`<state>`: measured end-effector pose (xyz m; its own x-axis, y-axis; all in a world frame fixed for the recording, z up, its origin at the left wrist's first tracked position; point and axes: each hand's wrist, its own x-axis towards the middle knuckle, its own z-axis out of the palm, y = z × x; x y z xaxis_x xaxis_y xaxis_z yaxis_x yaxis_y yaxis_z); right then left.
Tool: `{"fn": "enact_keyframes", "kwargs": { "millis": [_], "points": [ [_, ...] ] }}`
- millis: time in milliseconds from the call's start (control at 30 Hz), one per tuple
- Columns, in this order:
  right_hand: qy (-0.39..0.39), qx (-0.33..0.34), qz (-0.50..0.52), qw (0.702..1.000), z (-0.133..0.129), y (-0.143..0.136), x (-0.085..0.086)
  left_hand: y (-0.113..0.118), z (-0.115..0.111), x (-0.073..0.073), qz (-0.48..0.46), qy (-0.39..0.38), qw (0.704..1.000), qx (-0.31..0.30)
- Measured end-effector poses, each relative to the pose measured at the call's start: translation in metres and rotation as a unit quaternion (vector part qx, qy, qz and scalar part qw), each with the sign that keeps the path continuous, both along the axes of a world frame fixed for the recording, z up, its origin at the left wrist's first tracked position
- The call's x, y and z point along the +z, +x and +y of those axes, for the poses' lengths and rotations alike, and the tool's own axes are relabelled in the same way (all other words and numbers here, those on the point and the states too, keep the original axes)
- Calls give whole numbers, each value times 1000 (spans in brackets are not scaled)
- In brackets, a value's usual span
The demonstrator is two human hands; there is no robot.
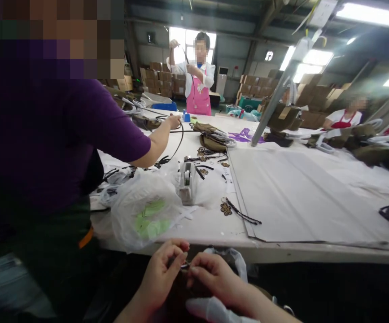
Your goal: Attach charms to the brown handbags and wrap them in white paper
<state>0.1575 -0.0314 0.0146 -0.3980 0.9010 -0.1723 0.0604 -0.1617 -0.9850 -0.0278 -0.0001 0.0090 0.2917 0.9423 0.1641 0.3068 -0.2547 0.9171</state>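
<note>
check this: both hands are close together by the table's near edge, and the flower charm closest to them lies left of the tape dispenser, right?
Not quite: in the head view, the flower charm lies right of the tape dispenser. The left hand and right hand are close together by the table's near edge.

The one view looks from the wearer's head, above and behind the left hand (165, 267) and right hand (212, 274), facing forward and down. Both forearms enter at the bottom edge, so the hands sit low and close. Past them the table (211, 231) recedes at a shallow slant toward a person in pink (198, 92), well beyond the hands. Left of the left hand, a co-worker (46, 130) stands near the lens, cropped by the frame. A lamp (372, 15) shows high, right of the right hand.
</note>
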Motion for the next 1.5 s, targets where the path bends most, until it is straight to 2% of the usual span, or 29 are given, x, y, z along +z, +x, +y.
{"fn": "enact_keyframes", "kwargs": {
  "millis": [133,267,333,433,533,700,867,967,1067,1167,1233,1333,1500],
  "points": [
    [-31,-45,52,997,-3,9,-11,10,-2,-11,62,52,997,4],
    [-113,-110,152,976,-1,25,-25,23,-7,-26,110,52,993,-12],
    [-144,-130,190,963,-1,31,-30,27,-7,-28,134,41,989,-36],
    [-147,-138,204,958,-2,34,-35,33,1,-22,158,17,985,-72],
    [-121,-130,192,965,-4,33,-37,39,19,-12,163,-5,981,-101],
    [-104,-108,179,972,-6,34,-41,55,65,3,178,-35,974,-134],
    [-106,-98,189,971,-5,40,-57,80,102,9,272,18,953,-132],
    [-114,-92,194,970,-4,44,-64,99,120,1,341,63,929,-130],
    [-116,-86,182,973,-6,49,-61,118,139,-18,427,47,896,-109],
    [-109,-87,164,977,-8,53,-54,132,150,-41,442,4,891,-105],
    [-116,-80,161,977,-8,54,-55,136,151,-52,440,-3,892,-106],
    [-120,-57,158,978,-5,52,-67,134,146,-56,433,7,895,-110],
    [-101,-28,131,986,6,42,-87,118,141,-48,424,22,896,-133]
  ]
}}
